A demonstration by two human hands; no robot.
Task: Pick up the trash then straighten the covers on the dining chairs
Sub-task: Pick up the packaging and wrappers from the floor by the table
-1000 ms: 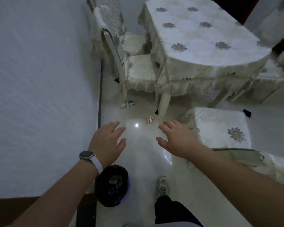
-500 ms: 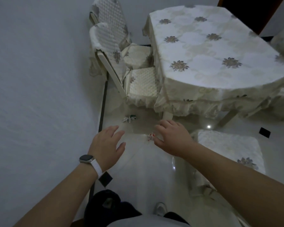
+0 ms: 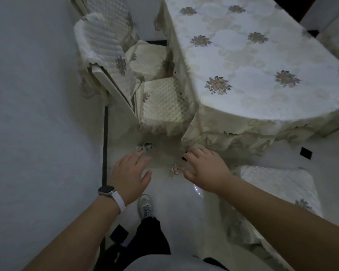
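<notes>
both hands reach down over the pale floor (image 3: 174, 204), palms down. the left hand (image 3: 130, 173) has its fingers loosely spread and holds nothing; a watch (image 3: 106, 190) on a white strap sits on its wrist. the right hand (image 3: 205, 169) is likewise spread and empty, its thumb out toward a small crumpled red-and-white scrap (image 3: 175, 169) of trash, which lies on the floor just beside it, between the two hands. a green-and-white scrap (image 3: 144, 147) lies further ahead at the left fingertips; whether they touch it i cannot tell in this dim light. beyond that scrap a dining chair stands by the wall, its quilted seat cover (image 3: 160, 100) tucked up against the cloth-draped bench (image 3: 252, 61), its back cover (image 3: 106, 42) hanging rumpled and askew. a second chair (image 3: 149, 59) stands behind it. at the right, a covered seat (image 3: 278, 182) with a flower motif sits near the right forearm. a white shoe (image 3: 145, 206) shows below the hands.
</notes>
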